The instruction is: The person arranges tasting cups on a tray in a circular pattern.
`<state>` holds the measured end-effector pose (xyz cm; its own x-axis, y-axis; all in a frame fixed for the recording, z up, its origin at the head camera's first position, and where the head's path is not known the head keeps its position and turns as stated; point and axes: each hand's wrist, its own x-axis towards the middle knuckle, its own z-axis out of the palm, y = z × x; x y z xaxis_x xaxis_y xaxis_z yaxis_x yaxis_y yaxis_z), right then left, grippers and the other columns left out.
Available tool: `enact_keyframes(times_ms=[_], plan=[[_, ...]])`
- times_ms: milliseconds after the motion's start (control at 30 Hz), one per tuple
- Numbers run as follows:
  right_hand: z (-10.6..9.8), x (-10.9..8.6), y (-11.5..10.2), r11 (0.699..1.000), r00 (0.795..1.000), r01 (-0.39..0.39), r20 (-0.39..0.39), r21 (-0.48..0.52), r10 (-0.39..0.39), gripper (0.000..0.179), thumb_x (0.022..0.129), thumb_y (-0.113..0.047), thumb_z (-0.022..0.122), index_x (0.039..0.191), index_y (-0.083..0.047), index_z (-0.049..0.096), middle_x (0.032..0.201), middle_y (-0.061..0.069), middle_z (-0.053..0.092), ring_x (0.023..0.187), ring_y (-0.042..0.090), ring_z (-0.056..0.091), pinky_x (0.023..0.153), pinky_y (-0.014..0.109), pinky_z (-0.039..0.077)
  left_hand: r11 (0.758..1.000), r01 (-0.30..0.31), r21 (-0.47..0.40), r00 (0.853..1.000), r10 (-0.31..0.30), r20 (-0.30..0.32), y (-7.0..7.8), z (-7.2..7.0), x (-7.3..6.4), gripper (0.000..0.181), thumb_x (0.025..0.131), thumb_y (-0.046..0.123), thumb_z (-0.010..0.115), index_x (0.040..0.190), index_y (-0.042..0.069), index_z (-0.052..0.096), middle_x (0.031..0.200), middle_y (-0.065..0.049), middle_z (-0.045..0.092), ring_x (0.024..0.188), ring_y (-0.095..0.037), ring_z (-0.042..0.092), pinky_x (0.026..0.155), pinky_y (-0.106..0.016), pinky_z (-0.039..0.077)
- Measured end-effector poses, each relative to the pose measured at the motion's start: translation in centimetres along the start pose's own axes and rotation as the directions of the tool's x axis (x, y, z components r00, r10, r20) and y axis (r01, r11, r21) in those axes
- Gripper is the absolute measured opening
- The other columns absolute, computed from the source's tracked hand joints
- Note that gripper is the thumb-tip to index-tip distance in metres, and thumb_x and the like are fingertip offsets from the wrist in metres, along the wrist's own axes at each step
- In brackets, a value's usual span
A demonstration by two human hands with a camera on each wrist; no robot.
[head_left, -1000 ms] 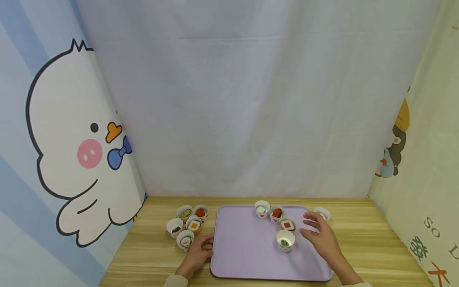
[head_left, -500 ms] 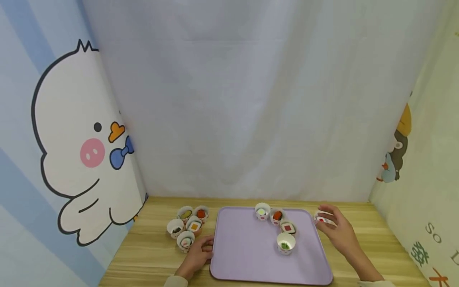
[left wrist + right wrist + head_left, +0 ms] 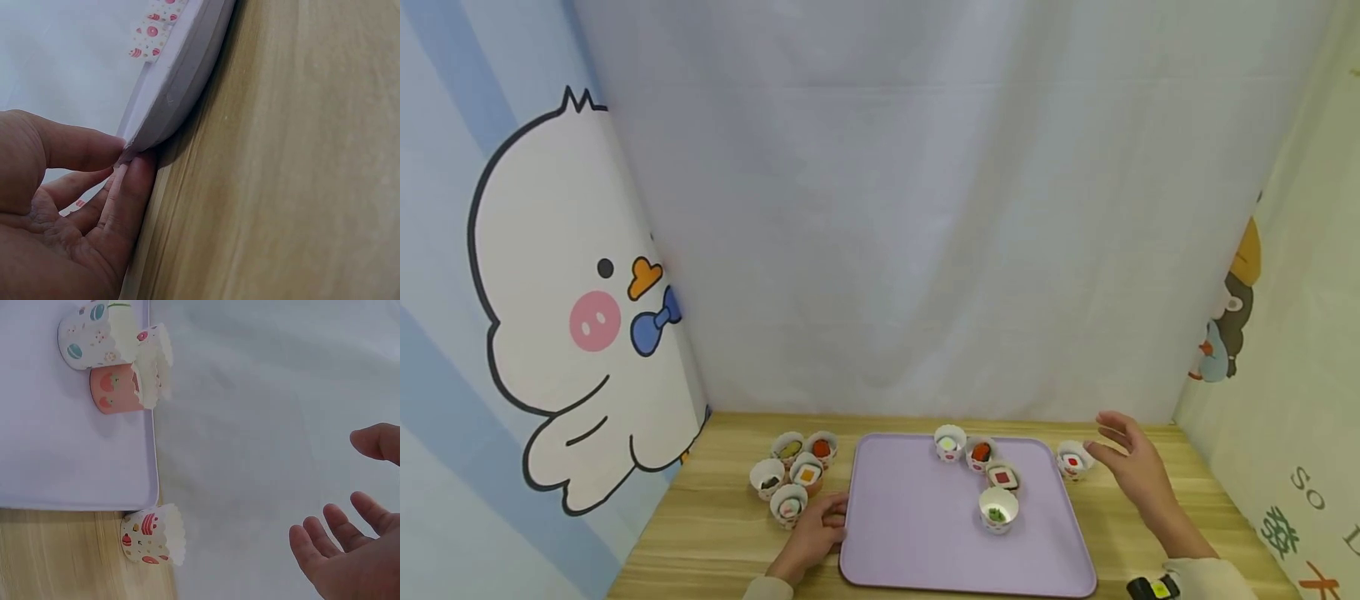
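Note:
My left hand (image 3: pixel 814 533) holds the near left edge of a lilac tray (image 3: pixel 917 542). In the left wrist view the thumb lies on the rim (image 3: pixel 140 115) and fingers reach beneath it. My right hand (image 3: pixel 1142 479) hovers with spread fingers just right of a patterned paper cup (image 3: pixel 1074 472), which stands on the table by the tray's far right corner. A red-and-white piece sits inside that cup. On the tray are a cup with a pale green-white piece (image 3: pixel 949 452), one with orange-red filling (image 3: pixel 980 456), one with a red-centred square (image 3: pixel 1002 477), and one with green bits (image 3: pixel 997 518).
Left of the tray, several paper cups (image 3: pixel 788 507) with small toy-like food pieces stand clustered on the wooden table (image 3: pixel 700 542). A pale curtain (image 3: pixel 910 250) hangs behind, and printed cloths (image 3: pixel 542 292) flank both sides. A small black device (image 3: pixel 1152 588) lies near the right sleeve.
My right hand has moved right from over the tray, past the outer cup, and now stands apart from it, leaving that cup in full view. The left hand stays at the tray's edge.

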<state>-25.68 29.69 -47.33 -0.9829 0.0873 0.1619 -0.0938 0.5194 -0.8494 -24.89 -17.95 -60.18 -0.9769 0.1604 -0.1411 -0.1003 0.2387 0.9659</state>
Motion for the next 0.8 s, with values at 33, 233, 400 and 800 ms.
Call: enact_keyframes(times_ms=[33, 233, 400, 800], plan=[[-0.1, 0.2, 0.2, 1.0, 1.0, -0.002, 0.0, -0.005, 0.002, 0.067, 0.097, -0.036, 0.06, 0.148, -0.002, 0.033, 0.148, 0.02, 0.041, 0.132, 0.032, 0.043, 0.079, 0.001, 0.038, 1.0, 0.0, -0.001, 1.0, 0.0, -0.001, -0.1, 0.0, 0.0, 0.058, 0.081, -0.013, 0.057, 0.138, -0.007, 0.048, 0.121, -0.023, 0.056, 0.093, -0.017, 0.058, 0.067, -0.035, 0.057], [-0.5, 1.4, 1.5, 1.0, 1.0, -0.02, -0.002, -0.019, 0.02, 0.068, 0.097, -0.032, 0.06, 0.149, 0.0, 0.03, 0.15, 0.024, 0.037, 0.136, 0.04, 0.037, 0.079, 0.002, 0.035, 1.0, 0.003, 0.002, 1.0, -0.003, -0.011, -0.2, 0.0, 0.1, 0.058, 0.08, -0.012, 0.057, 0.137, -0.007, 0.049, 0.121, -0.023, 0.055, 0.094, -0.018, 0.057, 0.067, -0.034, 0.056], [-0.4, 2.3, 2.7, 0.999, 0.999, -0.031, 0.025, -0.025, 0.031, 0.076, 0.095, -0.033, 0.064, 0.151, 0.002, 0.026, 0.153, 0.027, 0.033, 0.138, 0.044, 0.032, 0.107, 0.036, 0.042, 1.0, 0.005, 0.006, 1.0, -0.005, -0.017, -0.2, 0.1, 0.0, 0.058, 0.08, -0.012, 0.058, 0.137, -0.007, 0.05, 0.12, -0.022, 0.055, 0.093, -0.017, 0.057, 0.066, -0.034, 0.056], [0.8, 4.2, 6.1, 0.993, 0.982, -0.111, 0.151, -0.027, 0.114, 0.09, 0.09, -0.028, 0.07, 0.154, 0.002, 0.014, 0.157, 0.03, 0.02, 0.142, 0.05, 0.021, 0.11, 0.064, 0.03, 1.0, 0.013, 0.003, 1.0, -0.013, -0.007, 0.3, 0.1, -0.2, 0.058, 0.08, -0.011, 0.058, 0.138, -0.006, 0.05, 0.12, -0.021, 0.055, 0.094, -0.017, 0.058, 0.067, -0.035, 0.056]])
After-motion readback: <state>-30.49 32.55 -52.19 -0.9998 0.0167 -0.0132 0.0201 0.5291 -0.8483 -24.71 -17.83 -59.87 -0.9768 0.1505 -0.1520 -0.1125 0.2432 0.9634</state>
